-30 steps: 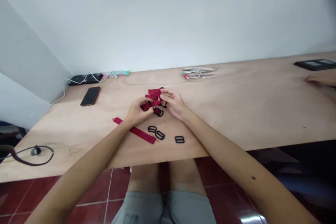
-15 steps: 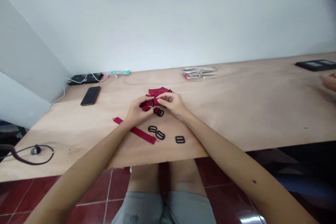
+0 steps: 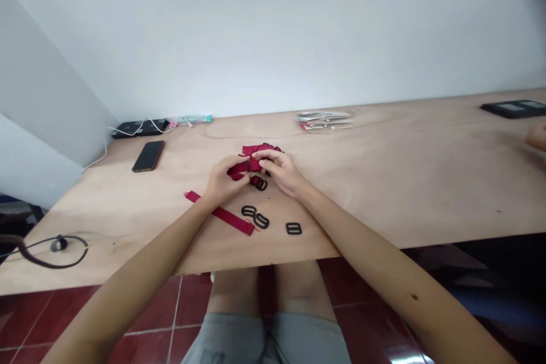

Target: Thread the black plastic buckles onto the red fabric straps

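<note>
My left hand (image 3: 226, 179) pinches a red strap (image 3: 238, 169) threaded through a black slider. From the other side, my right hand (image 3: 284, 170) has its fingers bent at the strap's right part; whether they grip it is hard to make out. Behind the hands lies a bundle of red straps (image 3: 252, 149) with black fittings. A black buckle (image 3: 259, 183) hangs or rests just below my left fingertips. Nearer the table edge are two black hooks (image 3: 255, 216) and a black slider (image 3: 294, 228). A loose red strap (image 3: 232, 220) runs diagonally, partly under my left wrist.
A phone (image 3: 148, 156), black boxes with a white cable (image 3: 140, 128) and a teal packet (image 3: 200, 119) are at the left. Flat packets (image 3: 325, 120) lie by the wall. At the far right, another person's hand (image 3: 537, 137) is near a black device (image 3: 514, 108).
My right hand's fingers have shifted slightly over the strap, with the index finger further left and the thumb drawn in. The other person's hand has moved a little to the right.
</note>
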Motion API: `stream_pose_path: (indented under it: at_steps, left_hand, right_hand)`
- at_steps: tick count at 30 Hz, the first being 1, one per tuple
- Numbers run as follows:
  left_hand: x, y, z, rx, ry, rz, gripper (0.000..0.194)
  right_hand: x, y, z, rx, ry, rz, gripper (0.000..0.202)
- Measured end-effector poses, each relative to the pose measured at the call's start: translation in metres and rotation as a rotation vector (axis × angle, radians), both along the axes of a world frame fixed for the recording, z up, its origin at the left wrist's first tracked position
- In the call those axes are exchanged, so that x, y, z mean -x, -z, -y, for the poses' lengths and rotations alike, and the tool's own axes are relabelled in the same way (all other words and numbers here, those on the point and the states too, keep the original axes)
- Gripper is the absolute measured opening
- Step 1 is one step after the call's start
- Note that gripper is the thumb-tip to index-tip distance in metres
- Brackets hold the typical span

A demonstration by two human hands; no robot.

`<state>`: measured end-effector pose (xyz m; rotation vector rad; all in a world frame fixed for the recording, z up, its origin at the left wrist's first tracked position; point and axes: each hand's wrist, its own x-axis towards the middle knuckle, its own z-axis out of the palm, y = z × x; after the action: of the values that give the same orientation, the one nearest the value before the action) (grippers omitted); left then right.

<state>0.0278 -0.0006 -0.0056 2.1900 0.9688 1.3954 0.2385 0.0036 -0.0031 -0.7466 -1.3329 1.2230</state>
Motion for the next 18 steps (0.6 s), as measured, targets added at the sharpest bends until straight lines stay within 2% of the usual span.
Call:
stream_pose_path:
  at_steps: [3,6,10,14,18]
  left_hand:
    - [0.002,-0.006,0.002,-0.021,-0.007,-0.015,0.036]
    - [-0.001,-0.016,0.008,-0.110,0.035,-0.073,0.033]
    - [-0.006,-0.024,0.013,-0.229,0.092,-0.112,0.027]
    - [-0.004,-0.023,0.010,-0.245,0.068,-0.146,0.017]
    - [0.005,-0.017,0.005,-0.238,0.040,-0.129,0.021]
  right_hand:
    - [-0.001,-0.003,0.002,0.074,-0.046,-0.074,0.036]
    - [-0.001,-0.004,0.005,0.139,-0.157,-0.081,0.044]
    - [0.001,-0.004,0.006,0.136,-0.202,-0.074,0.051]
    - [0.000,-0.006,0.008,0.181,-0.226,-0.095,0.046]
    - [-0.003,-0.012,0.011,0.193,-0.249,-0.097,0.043]
